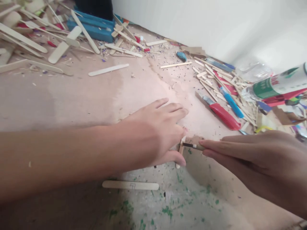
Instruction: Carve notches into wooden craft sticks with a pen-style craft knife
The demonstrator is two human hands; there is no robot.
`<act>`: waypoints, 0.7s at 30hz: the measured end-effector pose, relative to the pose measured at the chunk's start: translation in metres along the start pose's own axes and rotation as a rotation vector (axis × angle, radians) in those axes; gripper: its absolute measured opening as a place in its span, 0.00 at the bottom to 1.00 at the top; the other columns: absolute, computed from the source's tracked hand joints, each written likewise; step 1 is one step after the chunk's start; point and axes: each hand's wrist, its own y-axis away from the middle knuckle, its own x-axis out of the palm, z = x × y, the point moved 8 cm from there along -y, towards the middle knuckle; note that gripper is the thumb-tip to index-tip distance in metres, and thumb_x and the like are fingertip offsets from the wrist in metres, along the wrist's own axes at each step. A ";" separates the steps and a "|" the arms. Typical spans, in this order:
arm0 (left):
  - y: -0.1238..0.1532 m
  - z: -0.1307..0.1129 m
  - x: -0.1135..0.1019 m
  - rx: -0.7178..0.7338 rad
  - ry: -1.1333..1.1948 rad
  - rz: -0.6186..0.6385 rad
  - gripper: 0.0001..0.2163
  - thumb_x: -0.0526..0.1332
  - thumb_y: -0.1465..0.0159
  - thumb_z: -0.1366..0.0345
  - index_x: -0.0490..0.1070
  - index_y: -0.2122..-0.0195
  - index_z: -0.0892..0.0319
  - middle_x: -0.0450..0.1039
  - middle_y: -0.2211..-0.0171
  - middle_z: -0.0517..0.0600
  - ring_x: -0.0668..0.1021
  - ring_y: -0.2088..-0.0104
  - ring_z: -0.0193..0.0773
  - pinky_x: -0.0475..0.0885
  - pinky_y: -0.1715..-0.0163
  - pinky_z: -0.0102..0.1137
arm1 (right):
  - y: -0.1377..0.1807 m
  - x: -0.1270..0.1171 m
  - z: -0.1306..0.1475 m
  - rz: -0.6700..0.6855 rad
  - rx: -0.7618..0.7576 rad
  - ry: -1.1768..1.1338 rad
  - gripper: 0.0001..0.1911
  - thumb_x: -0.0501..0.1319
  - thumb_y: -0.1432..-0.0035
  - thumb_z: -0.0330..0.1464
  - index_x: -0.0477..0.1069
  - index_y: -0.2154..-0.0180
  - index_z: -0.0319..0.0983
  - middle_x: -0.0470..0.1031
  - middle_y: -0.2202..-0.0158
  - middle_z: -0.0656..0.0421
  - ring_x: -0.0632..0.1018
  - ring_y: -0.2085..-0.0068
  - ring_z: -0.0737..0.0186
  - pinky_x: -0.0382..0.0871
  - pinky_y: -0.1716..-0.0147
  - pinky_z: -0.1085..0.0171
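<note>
My left hand [165, 134] reaches in from the left and lies over a small wooden craft stick [181, 148]. Its thumb and index finger hold the stick down on the table, and part of the stick is hidden beneath them. In my right hand [254, 159] is a small craft knife [198, 147], pinched near the front of its pale handle. Its narrow dark blade touches the stick between my left thumb and index finger. A craft stick with a pencil mark [130, 185] lies nearer to me, below my left wrist.
A red utility knife [223, 115] with its blade out and a blue knife [231, 102] lie at the right. Beyond are a plastic bottle [275, 84] and loose sticks. More sticks [63, 46] pile at the far left near a blue block [93, 27]. A white wall [203, 25] stands behind.
</note>
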 end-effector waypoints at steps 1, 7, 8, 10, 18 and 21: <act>0.000 0.000 -0.001 0.007 -0.004 -0.016 0.29 0.72 0.31 0.33 0.89 0.47 0.54 0.79 0.32 0.65 0.78 0.30 0.63 0.71 0.30 0.54 | 0.000 0.002 -0.001 0.015 -0.030 -0.019 0.16 0.60 0.17 0.34 0.88 0.49 0.44 0.92 0.60 0.56 0.86 0.74 0.61 0.72 0.77 0.62; 0.002 0.000 -0.004 0.012 -0.002 -0.050 0.28 0.72 0.30 0.35 0.89 0.46 0.54 0.80 0.33 0.64 0.79 0.32 0.61 0.72 0.30 0.54 | 0.006 0.009 -0.008 -0.061 -0.105 -0.112 0.20 0.63 0.26 0.19 0.84 0.42 0.43 0.92 0.58 0.57 0.91 0.68 0.62 0.79 0.72 0.70; 0.002 0.000 -0.004 0.012 0.003 -0.040 0.27 0.72 0.29 0.35 0.89 0.46 0.54 0.80 0.33 0.64 0.79 0.32 0.61 0.71 0.29 0.54 | 0.008 0.009 -0.010 -0.072 -0.088 -0.127 0.22 0.63 0.27 0.19 0.84 0.41 0.44 0.93 0.56 0.57 0.91 0.67 0.61 0.80 0.71 0.70; 0.002 0.000 -0.005 0.013 0.017 -0.014 0.26 0.71 0.28 0.37 0.88 0.45 0.55 0.79 0.33 0.64 0.78 0.31 0.61 0.71 0.28 0.54 | 0.012 0.011 -0.016 -0.088 -0.035 -0.153 0.24 0.65 0.28 0.20 0.85 0.39 0.47 0.93 0.52 0.57 0.93 0.63 0.59 0.85 0.67 0.71; 0.008 0.000 -0.007 0.020 -0.001 -0.100 0.28 0.71 0.29 0.35 0.89 0.46 0.55 0.80 0.33 0.65 0.79 0.30 0.61 0.71 0.28 0.54 | 0.012 0.016 -0.023 -0.061 -0.022 -0.216 0.14 0.66 0.23 0.28 0.87 0.43 0.42 0.93 0.52 0.55 0.93 0.59 0.57 0.86 0.66 0.70; 0.009 -0.001 -0.006 0.039 -0.004 -0.087 0.28 0.71 0.29 0.36 0.89 0.45 0.57 0.79 0.32 0.67 0.78 0.30 0.62 0.71 0.27 0.56 | 0.016 0.016 -0.022 -0.115 -0.002 -0.194 0.17 0.67 0.24 0.26 0.85 0.41 0.46 0.93 0.51 0.58 0.93 0.61 0.60 0.85 0.67 0.71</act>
